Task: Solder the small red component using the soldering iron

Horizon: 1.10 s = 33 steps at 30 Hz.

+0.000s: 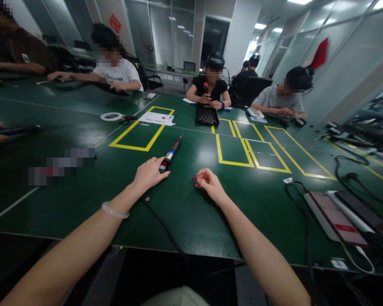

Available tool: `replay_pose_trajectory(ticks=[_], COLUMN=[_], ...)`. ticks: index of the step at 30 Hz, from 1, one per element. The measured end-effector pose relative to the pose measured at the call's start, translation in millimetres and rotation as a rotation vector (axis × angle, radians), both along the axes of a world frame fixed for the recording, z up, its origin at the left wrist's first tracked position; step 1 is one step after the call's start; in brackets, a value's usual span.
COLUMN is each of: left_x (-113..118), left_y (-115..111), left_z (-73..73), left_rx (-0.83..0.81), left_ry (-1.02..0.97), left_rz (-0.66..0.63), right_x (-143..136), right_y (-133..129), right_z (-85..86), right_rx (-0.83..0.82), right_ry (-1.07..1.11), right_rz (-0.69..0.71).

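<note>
Green tabletop is marked with rectangles of yellow tape. On its near part, a dark, slender tool with a blue-and-white band is grasped at its rear by the left hand, thin tip pointed away. To its right, apart, a small red piece is pinched by the right hand.

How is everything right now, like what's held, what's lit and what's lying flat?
Left hand: fingers and thumb at the tool's near end
Dark tool: held, tip pointing away from the person
Right hand: pinching
Small red piece: pinched
Phone: face up, screen lit
White paper: lying flat
Bracelet: worn, left wrist
</note>
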<state>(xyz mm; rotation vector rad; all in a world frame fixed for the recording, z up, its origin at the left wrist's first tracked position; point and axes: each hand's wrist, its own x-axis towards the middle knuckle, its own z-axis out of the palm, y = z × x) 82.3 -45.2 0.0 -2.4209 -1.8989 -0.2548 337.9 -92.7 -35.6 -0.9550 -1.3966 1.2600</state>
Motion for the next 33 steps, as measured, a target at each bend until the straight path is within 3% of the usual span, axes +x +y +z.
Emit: replay_pose_trajectory(ticks=[7,13,24,33], left_x=[39.6,54.7,56.2,57.4], left_y=[-26.7,-38.5,-42.4,-43.7], left_z=[-2.9,-8.3,-6.0,-6.0], left_rx=[0.035,0.03,0.003,-0.003], left_ry=[-0.019,-0.075,-0.109,-0.155], left_rz=[-0.202,-0.322,-0.374,-0.396], right_x=[-1.5,-1.6,-3.4,-2.2], right_y=[-5.8,-8.0,-9.7,-9.4], right_z=[2.6,5.0,7.3,5.0], right_rx=[0.3,0.469,0.543,0.573], right_ry=[-0.416,-0.665,-0.892,-0.834], right_rz=[-0.005,-0.042,-0.065,-0.026])
